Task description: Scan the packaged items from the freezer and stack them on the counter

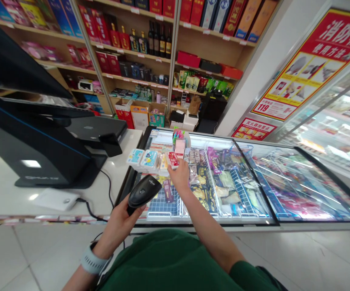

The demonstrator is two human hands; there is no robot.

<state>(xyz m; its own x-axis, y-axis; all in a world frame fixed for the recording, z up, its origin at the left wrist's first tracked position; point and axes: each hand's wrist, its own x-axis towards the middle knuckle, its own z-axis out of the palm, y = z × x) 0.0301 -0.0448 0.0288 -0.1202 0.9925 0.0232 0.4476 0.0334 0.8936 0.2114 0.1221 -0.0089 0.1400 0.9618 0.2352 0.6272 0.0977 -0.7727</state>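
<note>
A black barcode scanner (144, 190) is gripped in my left hand (122, 220), its head pointing up and right over the freezer's left edge. My right hand (179, 173) has its fingers closed on a small red and white packet (173, 159) above the freezer's glass top. Just left of that packet, clear boxes with blue and white labels (149, 159) sit in a row on the glass. Behind the packet stand a pale pink card (180, 147) and a tub of colourful items (179, 135).
A black checkout terminal (56, 157) and a white device (56, 199) with a black cable occupy the counter (1, 198) at left. The glass-topped freezer (168, 218) stretches right. Stocked shelves (144, 55) rise behind.
</note>
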